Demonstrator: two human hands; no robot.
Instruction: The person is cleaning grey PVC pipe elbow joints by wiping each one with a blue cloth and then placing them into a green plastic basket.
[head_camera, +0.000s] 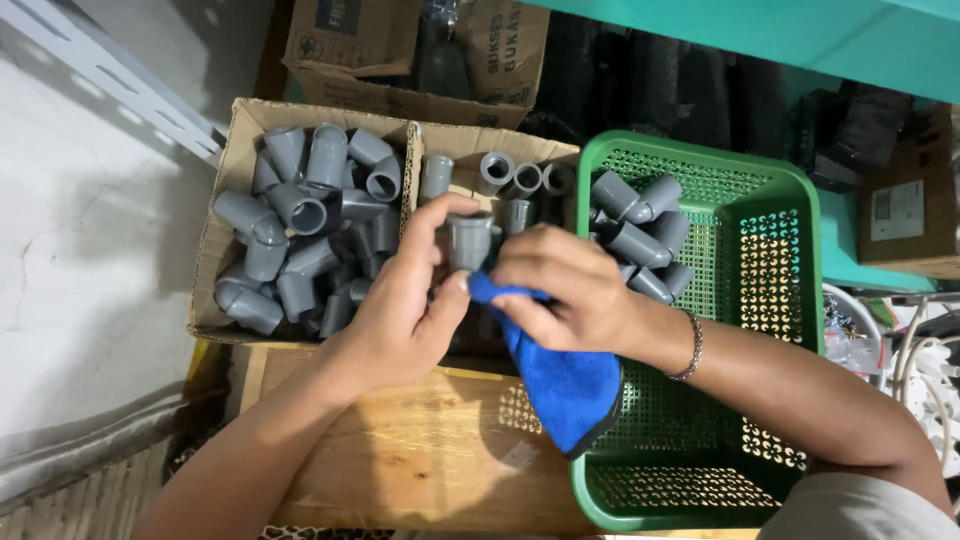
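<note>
grey fitting (468, 240), at centre frame, pinched in the left hand (400, 310); right hand (570, 290) clenches a blue cloth (565, 385) against it. box (225, 190) at 10 o'clock, basket (800, 260) at 3. a loose pinch could drop it.

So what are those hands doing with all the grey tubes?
The left hand holds one grey fitting up in its fingers, and the right hand presses a blue cloth against its underside. Behind the hands, a cardboard box is full of the same grey fittings. A few more lie in the far end of the green basket on the right.
</note>
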